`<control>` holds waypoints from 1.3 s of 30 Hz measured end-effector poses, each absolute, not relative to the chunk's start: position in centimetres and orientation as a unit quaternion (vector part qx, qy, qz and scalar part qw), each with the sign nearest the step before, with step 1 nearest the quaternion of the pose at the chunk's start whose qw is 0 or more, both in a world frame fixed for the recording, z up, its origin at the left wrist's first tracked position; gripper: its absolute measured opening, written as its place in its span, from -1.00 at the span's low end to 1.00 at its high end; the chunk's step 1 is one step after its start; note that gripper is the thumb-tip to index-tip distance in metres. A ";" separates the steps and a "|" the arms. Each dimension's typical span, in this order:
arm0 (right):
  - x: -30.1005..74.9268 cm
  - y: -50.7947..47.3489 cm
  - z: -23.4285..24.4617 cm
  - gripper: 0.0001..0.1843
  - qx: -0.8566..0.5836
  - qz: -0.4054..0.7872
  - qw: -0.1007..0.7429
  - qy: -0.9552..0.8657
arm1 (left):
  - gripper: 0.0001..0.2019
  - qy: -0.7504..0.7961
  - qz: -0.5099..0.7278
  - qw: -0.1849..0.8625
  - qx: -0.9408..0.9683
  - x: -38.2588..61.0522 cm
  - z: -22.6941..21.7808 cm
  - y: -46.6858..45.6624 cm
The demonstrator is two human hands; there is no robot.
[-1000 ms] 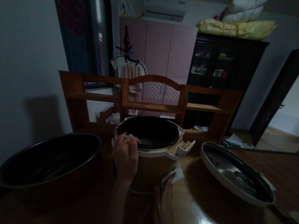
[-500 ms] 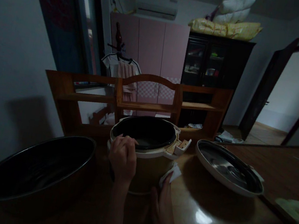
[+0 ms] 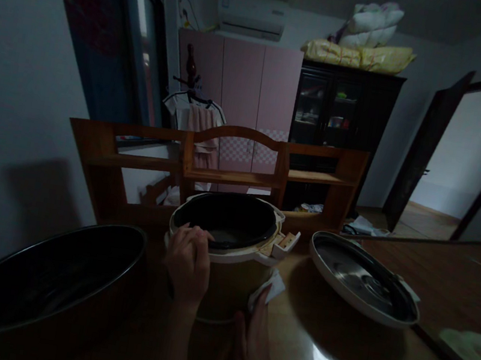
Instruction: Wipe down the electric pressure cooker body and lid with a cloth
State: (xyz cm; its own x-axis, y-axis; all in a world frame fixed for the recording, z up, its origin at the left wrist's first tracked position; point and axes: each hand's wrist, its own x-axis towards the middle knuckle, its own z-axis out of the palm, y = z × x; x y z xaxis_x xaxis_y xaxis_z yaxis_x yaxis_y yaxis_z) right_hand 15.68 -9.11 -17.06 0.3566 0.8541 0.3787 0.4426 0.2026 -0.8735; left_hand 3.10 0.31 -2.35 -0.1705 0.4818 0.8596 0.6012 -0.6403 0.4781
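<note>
A round cooker body (image 3: pixel 224 284), like a pressure or rice cooker, stands upright on the desk with its dark inside showing. My left hand (image 3: pixel 189 260) grips the near left part of its pale rim (image 3: pixel 239 258), fingers curled over the edge. Low on the cooker's right side, my right hand (image 3: pixel 253 334) presses a crumpled white tissue (image 3: pixel 270 287) against the wall with its fingers. Part of that tissue sticks out past the fingertips. A pale latch or hinge piece (image 3: pixel 285 247) juts from the rim at the right.
To the left sits a large dark pot (image 3: pixel 136 261), open at the top. A detached cooker lid (image 3: pixel 365 282) lies inner side up at the right. Behind the cooker rises a wooden shelf rack (image 3: pixel 232 175). The glossy desk top (image 3: pixel 302 336) reflects light.
The whole view has shifted slightly, so the cooker and both hands appear a little lower and further left. My hands keep nearly the same places on the cooker.
</note>
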 end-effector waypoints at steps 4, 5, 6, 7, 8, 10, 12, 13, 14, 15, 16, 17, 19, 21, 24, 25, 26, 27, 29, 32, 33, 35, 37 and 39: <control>15.8 -9.0 -17.6 -0.17 -0.606 0.179 0.558 -0.538 | -0.58 -0.424 -0.636 0.055 -0.643 3.1 -2.4 0.5; 15.8 -9.0 -17.7 -0.17 -0.604 0.179 0.556 -0.541 | -0.57 -0.424 -0.637 0.058 -0.641 3.1 -2.4 0.6; 15.9 -9.0 -17.7 -0.17 -0.602 0.181 0.556 -0.544 | -0.57 -0.425 -0.637 0.061 -0.641 3.1 -2.4 0.7; 15.9 -9.1 -17.7 -0.17 -0.600 0.183 0.557 -0.545 | -0.56 -0.426 -0.637 0.064 -0.639 3.1 -2.5 0.8; 15.9 -9.1 -17.7 -0.16 -0.596 0.185 0.561 -0.544 | -0.56 -0.428 -0.639 0.067 -0.636 3.1 -2.5 0.9; 15.9 -9.2 -17.6 -0.15 -0.587 0.193 0.567 -0.545 | -0.56 -0.434 -0.642 0.069 -0.628 3.1 -2.6 1.0; 15.8 -9.3 -17.5 -0.14 -0.583 0.202 0.568 -0.544 | -0.56 -0.438 -0.643 0.070 -0.624 3.2 -2.6 1.1; 15.8 -9.4 -17.5 -0.14 -0.583 0.207 0.566 -0.545 | -0.56 -0.440 -0.643 0.070 -0.623 3.2 -2.6 1.1; 15.7 -9.5 -17.4 -0.14 -0.582 0.211 0.565 -0.545 | -0.56 -0.442 -0.642 0.070 -0.622 3.2 -2.6 1.2; 15.7 -9.5 -17.3 -0.14 -0.581 0.212 0.566 -0.545 | -0.56 -0.444 -0.642 0.070 -0.621 3.2 -2.6 1.2; 15.7 -9.6 -17.2 -0.14 -0.579 0.213 0.568 -0.544 | -0.56 -0.447 -0.642 0.069 -0.619 3.2 -2.7 1.2; 15.7 -9.7 -17.1 -0.13 -0.576 0.215 0.571 -0.545 | -0.56 -0.451 -0.643 0.068 -0.616 3.1 -2.7 1.3; 15.7 -9.8 -16.9 -0.13 -0.571 0.216 0.577 -0.542 | -0.56 -0.456 -0.645 0.064 -0.610 3.1 -2.8 1.4; 15.7 -9.9 -16.8 -0.14 -0.569 0.224 0.578 -0.540 | -0.56 -0.460 -0.647 0.060 -0.606 3.1 -2.8 1.5; 15.7 -10.0 -16.7 -0.14 -0.571 0.227 0.573 -0.542 | -0.55 -0.459 -0.643 0.058 -0.610 3.0 -2.8 1.4; 15.6 -10.0 -16.6 -0.13 -0.571 0.227 0.572 -0.543 | -0.55 -0.456 -0.642 0.059 -0.613 3.0 -2.7 1.3; 15.7 -10.0 -16.6 -0.13 -0.571 0.227 0.573 -0.543 | -0.55 -0.454 -0.641 0.059 -0.616 3.0 -2.7 1.3; 15.7 -9.9 -16.4 -0.13 -0.570 0.229 0.574 -0.542 | -0.55 -0.453 -0.641 0.059 -0.617 3.0 -2.6 1.2; 16.1 -9.5 -16.0 -0.12 -0.562 0.236 0.580 -0.540 | -0.55 -0.458 -0.639 0.056 -0.615 3.0 -2.5 1.1; 17.5 -8.5 -14.7 -0.12 -0.546 0.253 0.591 -0.537 | -0.55 -0.463 -0.635 0.054 -0.616 3.0 -2.4 1.0; 18.2 -8.1 -14.1 -0.12 -0.540 0.259 0.592 -0.539 | -0.55 -0.462 -0.633 0.055 -0.618 3.0 -2.4 1.0; 19.8 -7.1 -12.9 -0.13 -0.525 0.265 0.590 -0.553 | -0.56 -0.459 -0.632 0.058 -0.622 2.9 -2.5 1.0; 21.6 -6.2 -11.8 -0.12 -0.503 0.256 0.586 -0.581 | -0.57 -0.457 -0.635 0.059 -0.621 2.9 -2.6 1.1; 23.2 -5.4 -11.0 -0.10 -0.473 0.246 0.576 -0.620 | -0.57 -0.459 -0.635 0.063 -0.618 2.8 -2.6 1.2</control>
